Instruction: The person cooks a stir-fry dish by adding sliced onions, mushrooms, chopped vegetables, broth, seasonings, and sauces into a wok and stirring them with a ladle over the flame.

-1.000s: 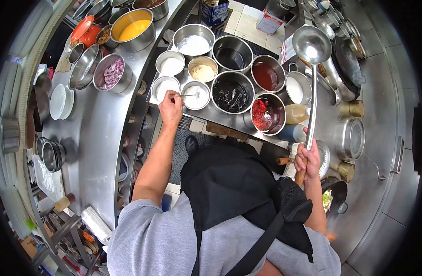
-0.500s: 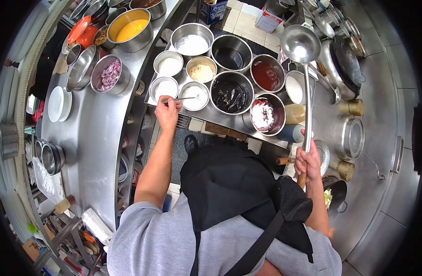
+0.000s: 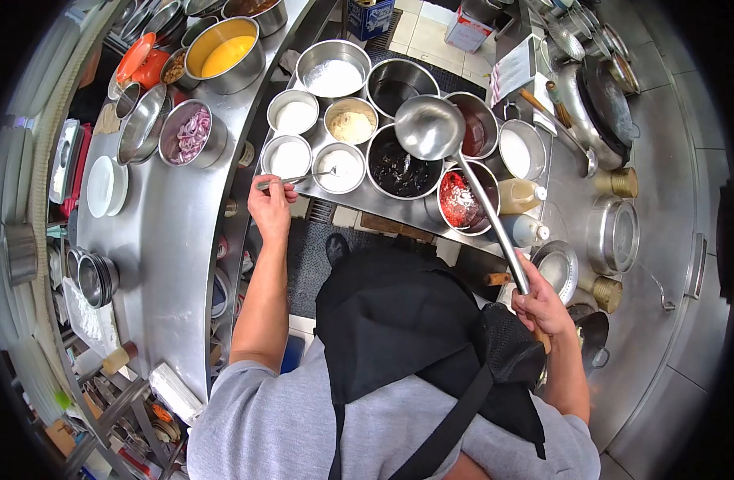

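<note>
Pinched in my left hand (image 3: 271, 204) is a small metal spoon (image 3: 303, 178), its tip over a pot of white powder (image 3: 339, 168). Left of that is another pot of white contents (image 3: 288, 157). My right hand (image 3: 541, 302) grips the wooden end of a long metal ladle (image 3: 491, 210). The ladle's bowl hangs over the pots, above the edges of the dark sauce pot (image 3: 403, 172) and the red-brown sauce pot (image 3: 487, 132). Beneath the ladle's shaft stands a pot with red paste (image 3: 461, 200).
On the left counter (image 3: 171, 240) are a pot of sliced onions (image 3: 192, 134), a pot of yellow liquid (image 3: 229, 54), white bowls (image 3: 107, 186) and stacked metal bowls (image 3: 96, 278). Two bottles (image 3: 521, 196), a lidded pot (image 3: 613, 234) and a wok (image 3: 595, 340) are at the right.
The ladle has swung left and lower, over the sauce pots. My left hand has drawn back slightly left and down with the spoon. White matter seen on the red paste earlier no longer shows there.
</note>
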### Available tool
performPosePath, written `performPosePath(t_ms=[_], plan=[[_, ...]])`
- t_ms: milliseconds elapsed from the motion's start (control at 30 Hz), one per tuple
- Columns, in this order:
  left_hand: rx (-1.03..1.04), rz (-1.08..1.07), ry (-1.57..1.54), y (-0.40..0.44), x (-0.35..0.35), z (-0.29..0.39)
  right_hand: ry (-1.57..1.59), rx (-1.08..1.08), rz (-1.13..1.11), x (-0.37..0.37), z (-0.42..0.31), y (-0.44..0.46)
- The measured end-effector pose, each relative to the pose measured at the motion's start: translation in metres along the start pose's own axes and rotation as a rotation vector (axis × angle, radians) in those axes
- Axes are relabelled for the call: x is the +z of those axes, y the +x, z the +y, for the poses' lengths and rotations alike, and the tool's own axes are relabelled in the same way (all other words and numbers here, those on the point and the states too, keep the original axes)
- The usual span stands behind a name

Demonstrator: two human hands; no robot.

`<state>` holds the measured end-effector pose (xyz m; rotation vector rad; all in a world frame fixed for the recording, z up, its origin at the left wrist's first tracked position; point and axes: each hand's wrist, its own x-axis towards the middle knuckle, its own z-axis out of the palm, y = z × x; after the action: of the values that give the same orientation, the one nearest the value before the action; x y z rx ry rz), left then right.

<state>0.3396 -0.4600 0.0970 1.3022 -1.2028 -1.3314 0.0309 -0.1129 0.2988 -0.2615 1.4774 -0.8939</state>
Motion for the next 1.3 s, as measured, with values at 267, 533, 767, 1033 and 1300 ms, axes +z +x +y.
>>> performPosePath(t_ms=[267, 533, 767, 1033, 1300], plan=[[-0.033, -0.007, -0.041, 0.004, 0.001, -0.016, -0.116, 0.056, 0.009, 0.008, -0.001, 0.007], [0.015, -0.026, -0.087, -0.002, -0.002, 0.001, -0.126, 0.091, 0.004, 0.018, -0.006, 0.001], [0.349, -0.117, 0.199, 0.003, 0.037, 0.063, -0.080, 0.103, -0.002, 0.027, -0.006, -0.002], [0.371, 0.115, 0.288, 0.111, 0.001, 0.040, 0.021, 0.079, 0.034, 0.036, 0.005, -0.002], [0.466, 0.080, 0.670, 0.166, 0.024, -0.008, 0.078, 0.001, 0.107, 0.044, 0.021, 0.002]])
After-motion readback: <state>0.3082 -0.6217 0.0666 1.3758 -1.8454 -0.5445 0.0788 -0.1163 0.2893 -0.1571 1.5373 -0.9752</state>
